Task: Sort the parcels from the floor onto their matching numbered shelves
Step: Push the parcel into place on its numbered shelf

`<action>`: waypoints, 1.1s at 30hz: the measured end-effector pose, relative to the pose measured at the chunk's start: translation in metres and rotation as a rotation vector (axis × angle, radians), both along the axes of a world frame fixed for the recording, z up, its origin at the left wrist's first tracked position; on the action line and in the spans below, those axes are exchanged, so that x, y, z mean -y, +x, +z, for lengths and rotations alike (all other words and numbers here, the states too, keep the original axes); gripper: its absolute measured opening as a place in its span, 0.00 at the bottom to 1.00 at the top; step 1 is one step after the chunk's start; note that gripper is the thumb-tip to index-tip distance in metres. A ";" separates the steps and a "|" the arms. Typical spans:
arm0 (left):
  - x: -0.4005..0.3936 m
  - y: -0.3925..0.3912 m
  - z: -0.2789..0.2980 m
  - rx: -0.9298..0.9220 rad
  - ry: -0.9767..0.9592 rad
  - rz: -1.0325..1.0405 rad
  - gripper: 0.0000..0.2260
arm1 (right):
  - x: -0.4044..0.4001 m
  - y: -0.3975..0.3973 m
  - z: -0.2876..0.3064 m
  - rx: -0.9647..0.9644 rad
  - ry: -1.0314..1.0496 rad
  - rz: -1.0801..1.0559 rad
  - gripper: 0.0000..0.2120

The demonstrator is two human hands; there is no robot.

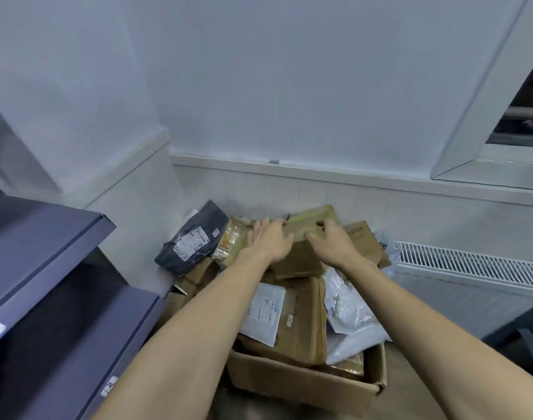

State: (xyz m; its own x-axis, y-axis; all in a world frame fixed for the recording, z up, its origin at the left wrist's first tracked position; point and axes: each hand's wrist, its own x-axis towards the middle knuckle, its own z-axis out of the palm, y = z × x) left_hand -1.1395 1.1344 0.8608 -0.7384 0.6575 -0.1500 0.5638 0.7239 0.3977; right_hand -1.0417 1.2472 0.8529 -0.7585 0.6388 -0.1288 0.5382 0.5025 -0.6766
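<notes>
While both arms stretch out over the heap, the step in hand looks like picking one parcel off the pile, none of it shelved yet as far as I can see.

Going from the left of the frame: two dark shelves [44, 237] stand one above the other at the left edge, with two small labels on their front lips (too blurred for me to read any number). Just right of them, mid-frame, a grey mailer bag [191, 237] leans against the wall.

The left hand [269, 239] lies with fingers fairly straight against the left side of a brown cardboard parcel [298, 256] at the centre, on top of the pile. The right hand [332, 241] curls its fingers over that parcel's top edge. Below, at lower centre, one open carton [301, 386] holds more parcels, with two white mailers [265, 313] plainly showing. A radiator [471, 265] runs along the right.

Next, I would judge, the parcel must be lifted clear and its label read, so the matching shelf can be found.
</notes>
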 end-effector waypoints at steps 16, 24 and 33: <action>-0.067 -0.113 -0.106 0.232 -0.182 -0.028 0.22 | -0.072 -0.098 -0.098 0.241 -0.183 -0.097 0.34; -0.085 -0.129 -0.161 0.565 -0.202 0.018 0.22 | -0.074 -0.102 -0.127 0.255 -0.235 -0.106 0.30; -0.088 -0.125 -0.195 0.674 -0.109 0.137 0.33 | -0.073 -0.099 -0.131 0.234 -0.269 -0.180 0.32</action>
